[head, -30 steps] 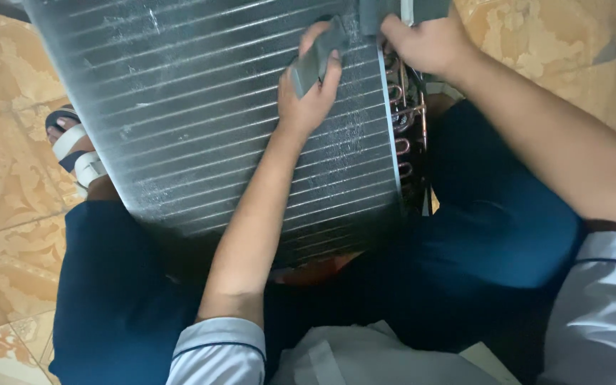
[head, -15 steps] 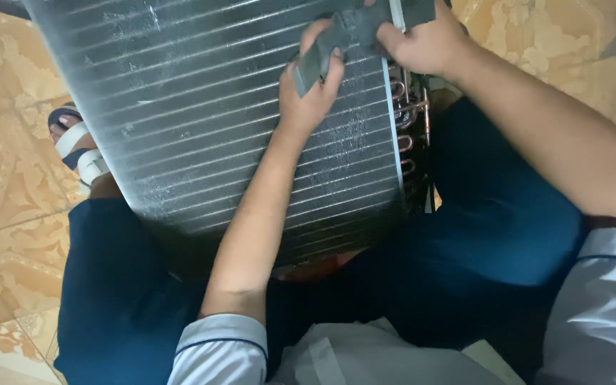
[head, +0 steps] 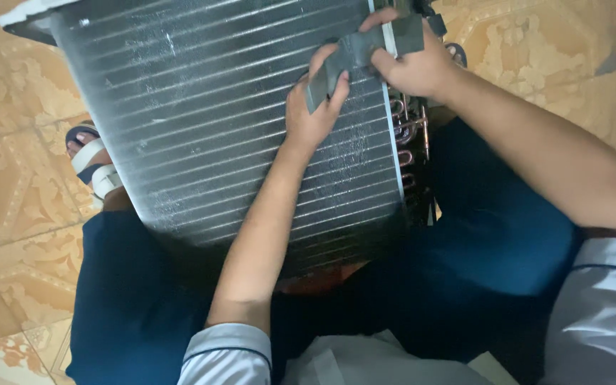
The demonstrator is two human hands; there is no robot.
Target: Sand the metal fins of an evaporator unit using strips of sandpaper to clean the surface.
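Left hand [head: 313, 107] fingers curled over lower end of a flat grey strip [head: 361, 53], thumb under it, palm against the fins. Right hand [head: 411, 68] clenched on the strip's upper end, upper right of frame. Strip lies tilted across the right edge of the finned coil [head: 215, 121], touching it. Coil fills upper centre, propped on dark blue trousers [head: 493, 235]. Copper U-bends [head: 408, 135] just beside the right hand. Sandalled foot [head: 90, 160] at left on patterned floor tiles [head: 8, 192].
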